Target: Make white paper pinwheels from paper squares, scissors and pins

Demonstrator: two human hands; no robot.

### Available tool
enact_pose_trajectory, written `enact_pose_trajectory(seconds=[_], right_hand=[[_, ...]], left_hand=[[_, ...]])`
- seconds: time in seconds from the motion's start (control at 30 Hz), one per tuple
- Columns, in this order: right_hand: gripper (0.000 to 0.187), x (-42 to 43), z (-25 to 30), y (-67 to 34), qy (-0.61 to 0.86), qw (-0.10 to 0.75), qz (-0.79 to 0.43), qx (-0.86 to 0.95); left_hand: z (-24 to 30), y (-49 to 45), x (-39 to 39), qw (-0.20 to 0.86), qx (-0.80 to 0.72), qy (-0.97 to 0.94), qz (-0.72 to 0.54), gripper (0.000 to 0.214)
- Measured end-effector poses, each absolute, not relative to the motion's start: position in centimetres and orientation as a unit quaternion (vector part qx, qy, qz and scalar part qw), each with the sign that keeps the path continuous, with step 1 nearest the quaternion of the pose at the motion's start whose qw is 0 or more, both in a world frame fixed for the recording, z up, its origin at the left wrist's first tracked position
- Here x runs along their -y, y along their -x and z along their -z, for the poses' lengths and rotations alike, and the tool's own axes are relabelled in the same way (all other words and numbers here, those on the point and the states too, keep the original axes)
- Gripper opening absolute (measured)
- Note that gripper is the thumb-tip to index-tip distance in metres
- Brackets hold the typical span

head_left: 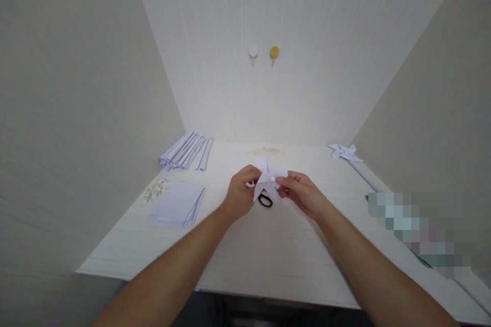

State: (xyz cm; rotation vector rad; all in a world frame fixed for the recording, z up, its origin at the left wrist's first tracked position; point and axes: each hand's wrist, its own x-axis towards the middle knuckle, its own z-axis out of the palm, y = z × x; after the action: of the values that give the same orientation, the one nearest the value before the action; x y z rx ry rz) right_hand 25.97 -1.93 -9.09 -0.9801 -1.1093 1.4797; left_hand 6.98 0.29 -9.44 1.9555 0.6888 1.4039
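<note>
Between my two hands, above the middle of the table, is a white paper pinwheel [264, 182] with folded blades and a small round white piece at its centre. My left hand [243, 189] grips its left side, fingers partly behind the paper. From the right, my right hand [301, 191] pinches it near the centre piece, thumb in front. Just below the pinwheel shows a black ring-shaped handle [265, 201], perhaps of scissors; the rest of it is hidden.
Rolled paper tubes [186, 150] lie at the back left. Nearer are small white-and-gold pieces [155, 190] and a stack of paper sheets [178, 204]. Another pinwheel [344, 152] on a paper stick [368, 176] lies right, near a pixelated object [414, 230]. Two hooks [273, 52] hang on the wall.
</note>
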Motion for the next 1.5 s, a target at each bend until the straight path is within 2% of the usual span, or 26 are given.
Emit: enact_pose_trajectory(seconds=[0.13, 0.23, 0.37, 0.7, 0.83, 0.97, 1.1, 1.3, 1.5], right_hand=[[0.033, 1.85, 8.90, -25.88, 0.414, 0.518, -0.611, 0.432], [0.039, 1.72, 8.92, -25.92, 0.432, 0.540, -0.594, 0.411], [0.047, 1.67, 9.14, -25.85, 0.445, 0.517, -0.590, 0.433], [0.044, 1.41, 9.55, -25.68, 0.480, 0.498, -0.558, 0.458], [0.044, 1.22, 9.55, -25.96, 0.489, 0.533, -0.496, 0.481], [0.022, 1.33, 9.45, -26.38, 0.489, 0.586, -0.331, 0.555], [0.006, 1.76, 9.27, -26.30, 0.486, 0.556, -0.225, 0.636], [0.007, 2.08, 8.86, -25.87, 0.470, 0.509, -0.258, 0.674], [0.013, 2.11, 8.84, -25.81, 0.494, 0.500, -0.309, 0.641]], left_hand=[[9.43, -7.14, -0.15, 0.315, -0.257, -0.739, -0.537, 0.017], [9.42, -7.16, -0.11, 0.315, -0.257, -0.740, -0.536, 0.018], [9.57, -7.19, -0.12, 0.321, -0.251, -0.746, -0.528, 0.016], [9.29, -7.40, 0.42, 0.313, -0.245, -0.758, -0.518, 0.006], [9.25, -7.39, 0.31, 0.314, -0.253, -0.753, -0.521, 0.006], [9.53, -7.38, -0.09, 0.289, -0.284, -0.754, -0.518, 0.005], [9.91, -7.42, -0.33, 0.261, -0.324, -0.767, -0.488, 0.008], [9.99, -7.34, -0.30, 0.255, -0.319, -0.786, -0.464, 0.010], [9.79, -7.20, -0.06, 0.275, -0.307, -0.787, -0.458, 0.011]])
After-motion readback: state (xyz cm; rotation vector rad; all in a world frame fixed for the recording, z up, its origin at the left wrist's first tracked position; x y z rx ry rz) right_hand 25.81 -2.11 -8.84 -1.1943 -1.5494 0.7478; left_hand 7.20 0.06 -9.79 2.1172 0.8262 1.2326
